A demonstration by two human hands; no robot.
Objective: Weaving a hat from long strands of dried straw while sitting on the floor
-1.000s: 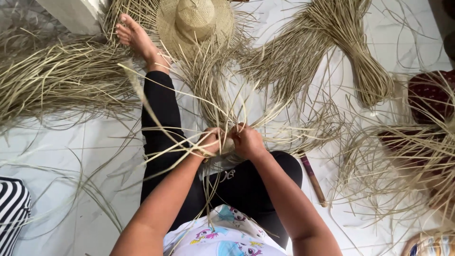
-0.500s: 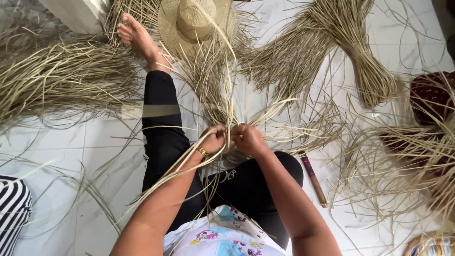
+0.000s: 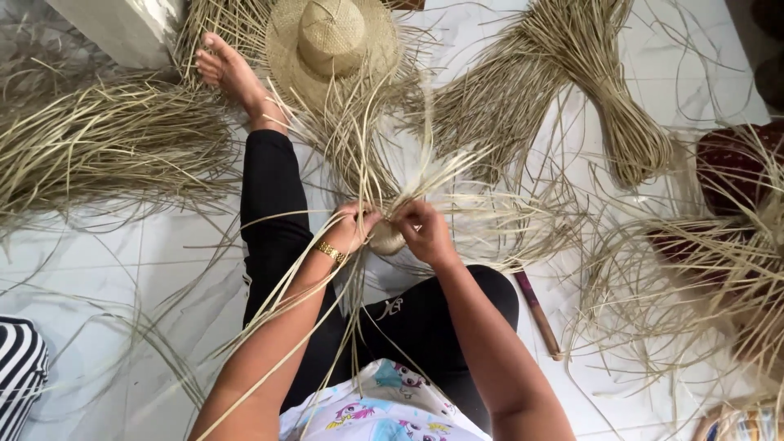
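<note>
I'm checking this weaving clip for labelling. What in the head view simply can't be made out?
- Woven piece: mostly hidden between the left hand and right hand; its shape is unclear.
- Each hand's grip: fingertips buried in straw strands.
- Striped cloth: cut off by the left edge.
- Dark red item: cut by the right edge and veiled by straw.
</note>
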